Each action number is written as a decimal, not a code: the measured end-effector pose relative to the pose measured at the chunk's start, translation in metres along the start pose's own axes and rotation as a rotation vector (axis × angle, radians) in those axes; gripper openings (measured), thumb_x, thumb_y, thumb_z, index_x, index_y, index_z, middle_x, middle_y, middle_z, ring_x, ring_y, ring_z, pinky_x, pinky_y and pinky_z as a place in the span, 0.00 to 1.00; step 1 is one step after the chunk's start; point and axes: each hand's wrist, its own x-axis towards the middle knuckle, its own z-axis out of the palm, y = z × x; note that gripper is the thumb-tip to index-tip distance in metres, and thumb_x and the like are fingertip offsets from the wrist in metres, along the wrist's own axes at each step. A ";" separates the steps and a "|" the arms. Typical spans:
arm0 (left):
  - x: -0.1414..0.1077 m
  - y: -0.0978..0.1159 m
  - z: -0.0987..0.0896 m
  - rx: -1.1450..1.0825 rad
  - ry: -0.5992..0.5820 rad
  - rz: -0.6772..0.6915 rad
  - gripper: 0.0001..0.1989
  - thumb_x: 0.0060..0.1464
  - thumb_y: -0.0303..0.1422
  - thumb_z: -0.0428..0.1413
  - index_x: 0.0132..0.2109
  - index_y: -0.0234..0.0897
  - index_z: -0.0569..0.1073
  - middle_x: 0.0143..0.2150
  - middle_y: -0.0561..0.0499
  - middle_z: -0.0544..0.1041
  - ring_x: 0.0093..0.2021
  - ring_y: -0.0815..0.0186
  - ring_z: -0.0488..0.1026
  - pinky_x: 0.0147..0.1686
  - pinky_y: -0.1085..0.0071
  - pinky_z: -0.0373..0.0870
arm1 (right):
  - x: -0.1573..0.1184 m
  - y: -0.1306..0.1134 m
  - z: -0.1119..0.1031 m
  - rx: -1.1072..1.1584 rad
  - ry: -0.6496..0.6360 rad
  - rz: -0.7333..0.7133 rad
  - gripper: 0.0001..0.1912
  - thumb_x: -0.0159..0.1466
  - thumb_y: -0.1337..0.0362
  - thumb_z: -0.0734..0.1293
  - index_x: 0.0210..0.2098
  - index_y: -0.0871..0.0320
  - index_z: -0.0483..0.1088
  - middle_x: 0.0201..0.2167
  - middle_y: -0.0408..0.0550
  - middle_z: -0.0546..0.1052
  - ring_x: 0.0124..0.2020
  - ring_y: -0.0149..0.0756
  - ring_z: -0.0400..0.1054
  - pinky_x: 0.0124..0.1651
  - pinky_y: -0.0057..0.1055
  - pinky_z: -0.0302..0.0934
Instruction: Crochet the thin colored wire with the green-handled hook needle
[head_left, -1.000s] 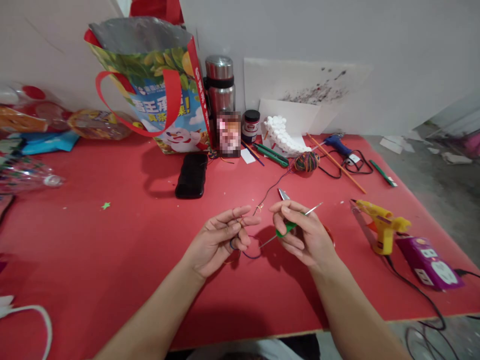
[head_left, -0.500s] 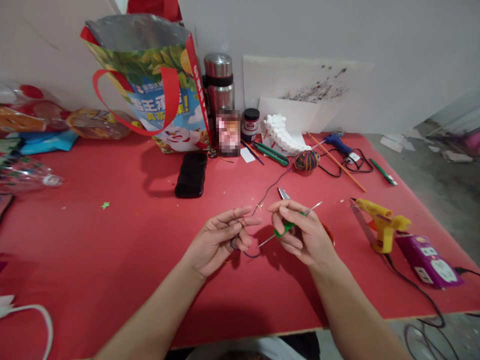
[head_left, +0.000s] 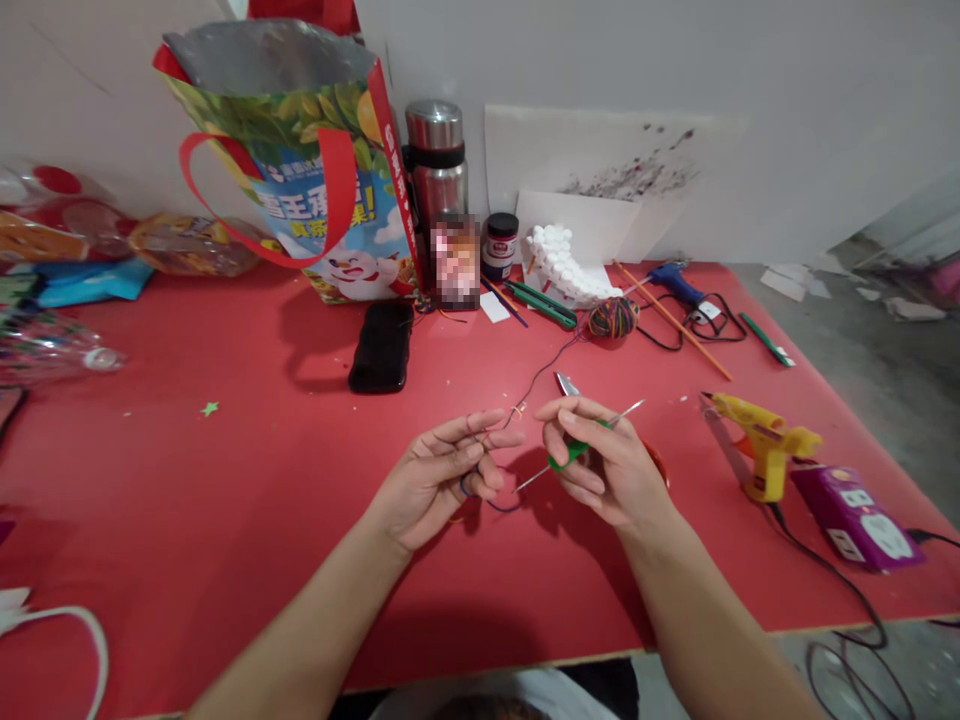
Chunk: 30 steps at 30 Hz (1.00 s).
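the step looks like looping yarn (head_left: 534, 384): the left hand (head_left: 442, 470) pinches it, outer fingers spread, while the right hand (head_left: 606, 462) curls closed round a green-handled tool (head_left: 574, 453), tip near a dangling loop (head_left: 504, 509). next calls for steady tension, i'd judge. the yarn trails to its ball (head_left: 613, 318) on the cluttered red table (head_left: 262, 550), by a pale wall (head_left: 810, 90).

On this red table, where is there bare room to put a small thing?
Widest free patch: between the left forearm, the green star and the white cable. Smaller: between the right forearm and the yellow glue gun. Crowded: the back, from the shopping bag to the blue glue gun.
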 end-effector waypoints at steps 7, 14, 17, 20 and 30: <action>0.000 0.002 0.000 -0.005 0.001 0.015 0.16 0.57 0.24 0.65 0.52 0.38 0.84 0.50 0.42 0.85 0.29 0.72 0.81 0.31 0.82 0.79 | 0.000 0.001 0.000 -0.014 0.006 0.003 0.07 0.68 0.63 0.69 0.42 0.60 0.78 0.24 0.41 0.75 0.11 0.17 0.46 0.10 0.15 0.48; 0.000 0.003 0.002 -0.001 0.029 0.011 0.16 0.57 0.23 0.65 0.52 0.37 0.84 0.50 0.40 0.85 0.29 0.72 0.81 0.31 0.81 0.79 | 0.000 0.001 0.000 -0.020 0.015 0.002 0.07 0.67 0.63 0.70 0.41 0.59 0.78 0.24 0.41 0.75 0.12 0.17 0.46 0.10 0.15 0.48; 0.000 0.003 0.002 -0.002 0.031 0.010 0.16 0.57 0.23 0.65 0.52 0.37 0.84 0.49 0.40 0.85 0.28 0.72 0.81 0.31 0.81 0.79 | 0.001 0.001 0.000 -0.023 0.019 0.005 0.07 0.67 0.62 0.70 0.41 0.59 0.78 0.24 0.40 0.75 0.11 0.17 0.46 0.10 0.15 0.47; 0.000 0.002 0.001 -0.003 0.029 0.012 0.16 0.57 0.23 0.65 0.52 0.36 0.83 0.49 0.39 0.85 0.28 0.72 0.80 0.31 0.81 0.78 | 0.001 0.001 0.000 -0.023 0.023 0.010 0.07 0.67 0.62 0.70 0.41 0.59 0.78 0.24 0.40 0.75 0.11 0.17 0.46 0.10 0.15 0.47; 0.000 0.003 0.002 -0.006 0.035 0.007 0.15 0.57 0.23 0.65 0.52 0.36 0.84 0.49 0.40 0.85 0.28 0.72 0.81 0.31 0.82 0.79 | 0.000 0.000 0.001 -0.022 0.020 0.018 0.07 0.66 0.62 0.71 0.41 0.59 0.78 0.24 0.40 0.75 0.11 0.17 0.46 0.10 0.15 0.47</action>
